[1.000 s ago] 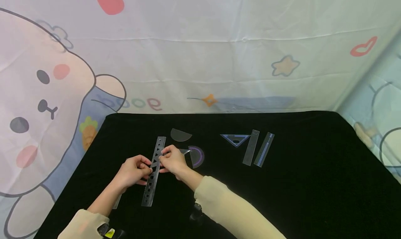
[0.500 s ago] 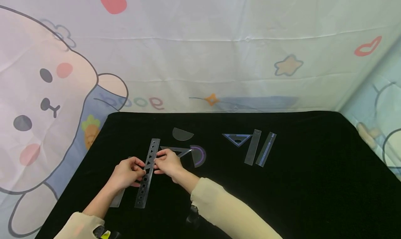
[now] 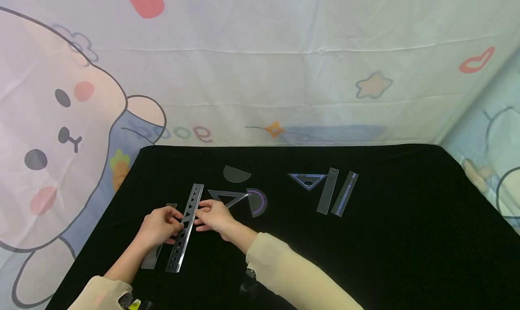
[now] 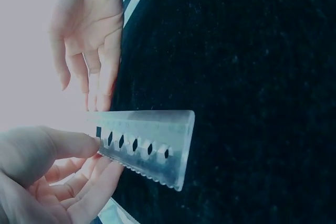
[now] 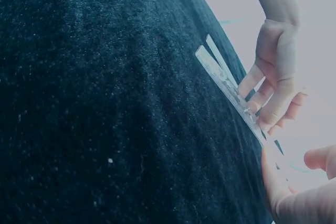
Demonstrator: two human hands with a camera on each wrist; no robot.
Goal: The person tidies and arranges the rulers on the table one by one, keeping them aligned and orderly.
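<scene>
A clear stencil ruler (image 3: 185, 229) with cut-out shapes and a wavy edge slants in front of me, lying along the table or just over it. My left hand (image 3: 160, 226) pinches its left edge, thumb on top and fingers beneath, as the left wrist view shows. On the other side, my right hand (image 3: 215, 217) touches or nearly touches the edge with relaxed, fairly straight fingers; its thumb stands away from the ruler in the right wrist view. Partly hidden beneath my left hand lies another clear ruler (image 3: 150, 258).
Behind my right hand lie a clear set square (image 3: 227, 194), a purple-marked protractor (image 3: 257, 202) and a plain protractor (image 3: 237, 174). Farther right are a blue-marked set square (image 3: 307, 181), a clear ruler (image 3: 327, 191) and a blue-striped ruler (image 3: 345, 194). Black cloth (image 3: 390, 247) covers the table.
The stencil ruler has moved left and slightly nearer, both hands going with it. The set square behind my right hand and the ruler under my left hand show more. My right thumb now stands apart.
</scene>
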